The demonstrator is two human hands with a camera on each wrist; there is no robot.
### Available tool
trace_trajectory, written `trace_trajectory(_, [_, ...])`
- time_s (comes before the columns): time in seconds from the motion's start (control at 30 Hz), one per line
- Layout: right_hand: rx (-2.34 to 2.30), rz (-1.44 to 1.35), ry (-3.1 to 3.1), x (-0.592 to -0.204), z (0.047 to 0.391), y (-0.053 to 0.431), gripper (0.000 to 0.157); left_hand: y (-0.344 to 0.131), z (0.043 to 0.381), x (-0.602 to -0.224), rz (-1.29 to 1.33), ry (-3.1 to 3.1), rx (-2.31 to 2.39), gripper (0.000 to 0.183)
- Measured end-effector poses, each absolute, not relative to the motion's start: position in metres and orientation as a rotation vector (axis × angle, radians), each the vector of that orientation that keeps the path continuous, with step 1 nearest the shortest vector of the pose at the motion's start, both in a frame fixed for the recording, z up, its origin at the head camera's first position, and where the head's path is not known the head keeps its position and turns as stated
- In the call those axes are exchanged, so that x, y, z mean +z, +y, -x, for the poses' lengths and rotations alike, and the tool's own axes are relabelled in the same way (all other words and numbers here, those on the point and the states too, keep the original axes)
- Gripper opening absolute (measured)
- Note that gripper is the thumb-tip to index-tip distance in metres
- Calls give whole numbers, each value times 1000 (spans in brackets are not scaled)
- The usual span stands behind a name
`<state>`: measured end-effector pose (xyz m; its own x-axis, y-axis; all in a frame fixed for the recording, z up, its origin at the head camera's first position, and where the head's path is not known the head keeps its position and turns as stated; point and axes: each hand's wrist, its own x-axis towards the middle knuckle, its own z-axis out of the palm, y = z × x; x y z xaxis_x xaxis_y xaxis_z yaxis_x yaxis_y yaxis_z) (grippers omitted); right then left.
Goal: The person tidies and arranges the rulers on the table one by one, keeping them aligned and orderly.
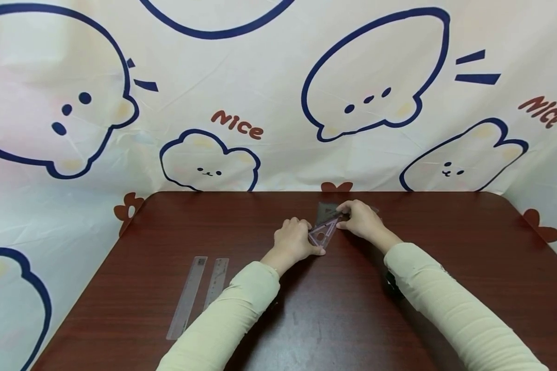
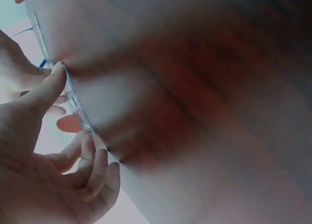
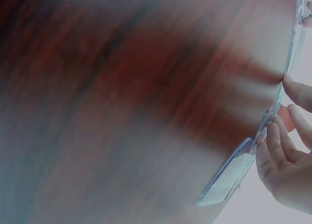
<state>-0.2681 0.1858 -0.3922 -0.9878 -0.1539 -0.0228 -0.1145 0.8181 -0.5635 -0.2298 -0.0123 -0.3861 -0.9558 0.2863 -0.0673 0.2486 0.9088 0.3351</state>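
Near the back of the table, a small clear set square with purple edges lies between the two hands. My left hand grips its left side, thumb at the near corner and fingers farther back. From the other side, my right hand pinches it, thumb and fingertips at its edge. Just behind is another clear, greyish flat piece, partly covered by the right hand. A clear plate stands tilted beside the right fingers in the right wrist view. In the left wrist view, the set square appears edge-on.
Two clear straight rulers lie at the left of the dark red wooden table: a longer ruler and a narrower ruler partly hidden by the left sleeve. A printed cloth hangs behind the table's back edge.
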Motion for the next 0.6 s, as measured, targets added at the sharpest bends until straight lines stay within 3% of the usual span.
trace_trajectory(0.6, [-895, 110, 2937, -392, 267, 183, 37, -13, 228, -387, -395, 2945, 550, 59])
